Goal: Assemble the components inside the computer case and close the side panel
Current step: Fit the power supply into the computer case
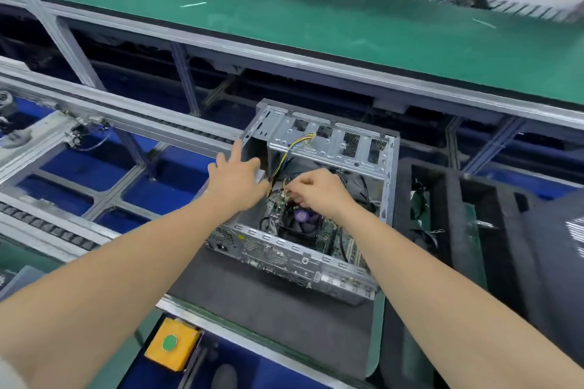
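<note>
Nearest me sits a square yellow box with a round green button [170, 343]. Beyond it, on the dark grey padded surface [268, 303], lies the silver metal computer case [284, 257], its open side up. Inside are a green circuit board [327, 229] and a black cooling fan with a purple hub [301, 218]. My left hand [235, 180], fingers straight and holding nothing, is at the case's left wall. My right hand [316, 191] curls over the board, pinching a thin yellow wire [286, 181]. Farther off runs a long green conveyor belt [316, 19].

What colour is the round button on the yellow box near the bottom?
Green; the button shows best in the head view.
</note>
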Demonstrator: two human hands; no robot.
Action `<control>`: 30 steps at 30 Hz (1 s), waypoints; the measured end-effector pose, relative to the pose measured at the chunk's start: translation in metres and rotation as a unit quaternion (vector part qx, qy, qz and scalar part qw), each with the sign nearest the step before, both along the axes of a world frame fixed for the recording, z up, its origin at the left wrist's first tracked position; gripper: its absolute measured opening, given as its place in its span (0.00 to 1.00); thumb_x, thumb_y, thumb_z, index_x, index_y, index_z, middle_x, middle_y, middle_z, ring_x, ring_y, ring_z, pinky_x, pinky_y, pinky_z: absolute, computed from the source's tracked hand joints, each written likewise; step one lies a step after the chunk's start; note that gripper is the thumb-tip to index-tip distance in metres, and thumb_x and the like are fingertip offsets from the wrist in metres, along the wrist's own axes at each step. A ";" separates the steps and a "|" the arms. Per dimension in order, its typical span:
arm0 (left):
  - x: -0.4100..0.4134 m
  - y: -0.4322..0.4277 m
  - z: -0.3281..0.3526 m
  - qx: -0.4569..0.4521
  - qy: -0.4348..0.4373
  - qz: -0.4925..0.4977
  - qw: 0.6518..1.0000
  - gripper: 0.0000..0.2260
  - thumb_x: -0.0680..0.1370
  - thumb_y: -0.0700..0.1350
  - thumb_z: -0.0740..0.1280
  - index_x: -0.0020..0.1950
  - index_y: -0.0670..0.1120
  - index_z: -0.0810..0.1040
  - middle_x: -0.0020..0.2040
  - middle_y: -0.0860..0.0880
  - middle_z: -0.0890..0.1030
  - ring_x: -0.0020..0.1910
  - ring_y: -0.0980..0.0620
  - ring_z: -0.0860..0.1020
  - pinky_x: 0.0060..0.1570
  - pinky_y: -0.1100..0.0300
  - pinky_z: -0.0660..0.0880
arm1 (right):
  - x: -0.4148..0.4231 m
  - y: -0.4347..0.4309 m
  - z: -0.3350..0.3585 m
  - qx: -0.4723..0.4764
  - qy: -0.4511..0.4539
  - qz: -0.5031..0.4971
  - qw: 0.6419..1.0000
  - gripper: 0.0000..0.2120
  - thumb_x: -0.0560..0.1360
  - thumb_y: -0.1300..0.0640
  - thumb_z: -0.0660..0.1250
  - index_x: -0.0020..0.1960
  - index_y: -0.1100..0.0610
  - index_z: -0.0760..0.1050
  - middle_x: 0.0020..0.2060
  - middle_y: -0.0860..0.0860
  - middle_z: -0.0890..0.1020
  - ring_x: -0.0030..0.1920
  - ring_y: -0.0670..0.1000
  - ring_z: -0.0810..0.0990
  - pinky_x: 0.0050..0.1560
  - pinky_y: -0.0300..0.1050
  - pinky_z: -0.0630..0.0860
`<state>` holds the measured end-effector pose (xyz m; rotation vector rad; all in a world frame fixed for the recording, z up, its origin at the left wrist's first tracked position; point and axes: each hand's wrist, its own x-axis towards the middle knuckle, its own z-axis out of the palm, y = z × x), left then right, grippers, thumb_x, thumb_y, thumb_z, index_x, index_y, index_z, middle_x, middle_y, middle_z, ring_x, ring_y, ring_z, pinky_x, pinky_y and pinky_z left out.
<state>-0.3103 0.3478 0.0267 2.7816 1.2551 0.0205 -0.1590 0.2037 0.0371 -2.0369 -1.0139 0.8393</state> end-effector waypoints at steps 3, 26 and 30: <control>0.015 -0.004 0.003 0.067 -0.031 -0.054 0.996 0.18 0.74 0.54 0.67 0.59 0.45 0.77 0.73 0.43 0.68 0.76 0.44 0.61 0.75 0.44 0.54 | 0.009 -0.020 0.007 -0.009 -0.033 -0.002 0.999 0.11 0.81 0.53 0.68 0.47 0.57 0.86 0.39 0.53 0.88 0.42 0.58 0.85 0.54 0.57 0.84; 0.042 0.009 0.012 -0.039 0.063 -0.354 0.932 0.10 0.80 0.52 0.61 0.52 0.57 0.83 0.40 0.52 0.81 0.46 0.45 0.80 0.41 0.55 0.73 | -0.029 0.007 -0.018 0.046 -0.067 -0.185 0.979 0.10 0.83 0.60 0.65 0.44 0.61 0.74 0.38 0.59 0.85 0.40 0.53 0.88 0.38 0.44 0.82; 0.042 0.008 0.012 -0.066 0.041 -0.331 0.940 0.14 0.77 0.48 0.63 0.56 0.59 0.85 0.42 0.51 0.84 0.46 0.45 0.81 0.43 0.55 0.78 | -0.018 0.015 -0.022 0.052 0.046 -0.301 0.951 0.08 0.82 0.60 0.67 0.46 0.60 0.81 0.36 0.55 0.88 0.35 0.55 0.88 0.46 0.47 0.85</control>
